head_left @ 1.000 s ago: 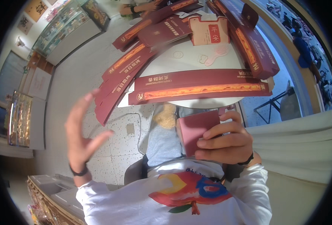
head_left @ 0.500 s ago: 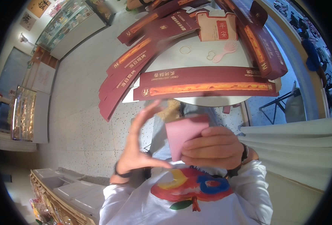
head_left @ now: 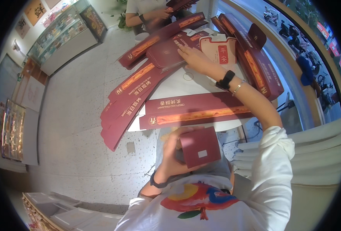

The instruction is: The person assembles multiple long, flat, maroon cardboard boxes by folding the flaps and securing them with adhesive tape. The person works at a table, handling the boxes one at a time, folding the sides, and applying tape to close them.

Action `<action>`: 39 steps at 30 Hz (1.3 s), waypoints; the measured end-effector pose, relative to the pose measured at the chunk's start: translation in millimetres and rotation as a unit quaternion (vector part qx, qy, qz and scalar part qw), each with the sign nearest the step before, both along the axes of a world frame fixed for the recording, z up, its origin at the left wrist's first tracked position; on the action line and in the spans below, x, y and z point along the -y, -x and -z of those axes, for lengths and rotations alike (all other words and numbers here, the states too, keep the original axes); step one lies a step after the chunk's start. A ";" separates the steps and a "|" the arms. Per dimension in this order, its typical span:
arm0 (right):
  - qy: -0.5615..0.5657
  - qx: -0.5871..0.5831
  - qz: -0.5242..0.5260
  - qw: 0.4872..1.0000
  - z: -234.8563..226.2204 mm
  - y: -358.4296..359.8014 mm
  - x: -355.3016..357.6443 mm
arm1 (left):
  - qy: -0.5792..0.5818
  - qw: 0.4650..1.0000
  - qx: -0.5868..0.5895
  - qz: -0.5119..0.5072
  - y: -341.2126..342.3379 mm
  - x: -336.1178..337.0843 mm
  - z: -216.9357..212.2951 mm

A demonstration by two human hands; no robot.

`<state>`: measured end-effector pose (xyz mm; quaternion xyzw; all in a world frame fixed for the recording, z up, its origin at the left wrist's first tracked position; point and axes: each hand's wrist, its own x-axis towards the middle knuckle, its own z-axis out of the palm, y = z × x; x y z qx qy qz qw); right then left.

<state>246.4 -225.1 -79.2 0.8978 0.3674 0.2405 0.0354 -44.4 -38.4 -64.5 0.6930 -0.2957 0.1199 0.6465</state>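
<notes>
The white table [head_left: 174, 85], upper middle of the frame, carries a long dark red box [head_left: 195, 106] along its near edge. Left of centre, flat cartons [head_left: 126, 102] overlap, perhaps to save room. Lower middle, the left hand [head_left: 172, 154] clasps a square-ended box [head_left: 201, 148] against the lap, probably for steadiness, freeing the right hand [head_left: 195, 59], fingers spread over stacked cardboard [head_left: 164, 54]; contact is unclear.

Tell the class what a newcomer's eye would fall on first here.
Likely the colourful apple print on the white shirt, low in the picture. Just above it, the left hand holds a square-ended maroon box; beyond, long maroon cartons crowd the white table, and the right hand reaches toward its far side.
</notes>
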 end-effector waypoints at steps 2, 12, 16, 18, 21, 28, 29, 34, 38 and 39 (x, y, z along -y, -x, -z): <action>0.082 -0.009 -0.003 0.997 11.3 -6.9 -9.8 | -0.025 1.000 0.004 -0.007 -0.7 -13.2 1.3; -0.270 -0.258 -0.156 0.915 -128.8 195.9 -7.1 | 0.067 0.994 0.091 0.003 -16.8 -11.7 -4.0; -0.325 -0.260 -0.091 0.905 -124.3 270.1 18.8 | -0.007 0.990 0.137 0.015 -12.2 5.5 -13.0; -0.326 -0.149 -0.104 0.928 -116.3 285.5 37.0 | -0.050 0.989 0.140 0.029 -4.7 12.4 -23.9; -0.330 -0.093 -0.159 0.926 -100.7 323.9 46.3 | -0.031 0.990 0.128 0.056 15.2 20.2 -30.3; -0.339 -0.078 -0.179 0.920 -83.2 355.5 56.5 | -0.011 0.986 0.136 0.091 27.5 29.5 -24.1; -0.338 -0.047 -0.172 0.924 -75.7 357.3 55.3 | 0.000 0.985 0.134 0.112 24.3 29.9 -21.5; -0.533 -0.102 -0.128 0.830 -34.2 335.0 83.9 | -0.240 0.971 -0.008 0.011 -56.0 20.7 8.9; -0.398 -0.101 0.104 0.906 40.9 274.2 117.6 | -0.544 0.816 0.169 -0.098 -122.1 42.5 48.5; -0.352 -0.066 0.129 0.924 57.8 264.4 125.1 | -0.560 0.815 0.136 -0.065 -128.3 44.2 49.8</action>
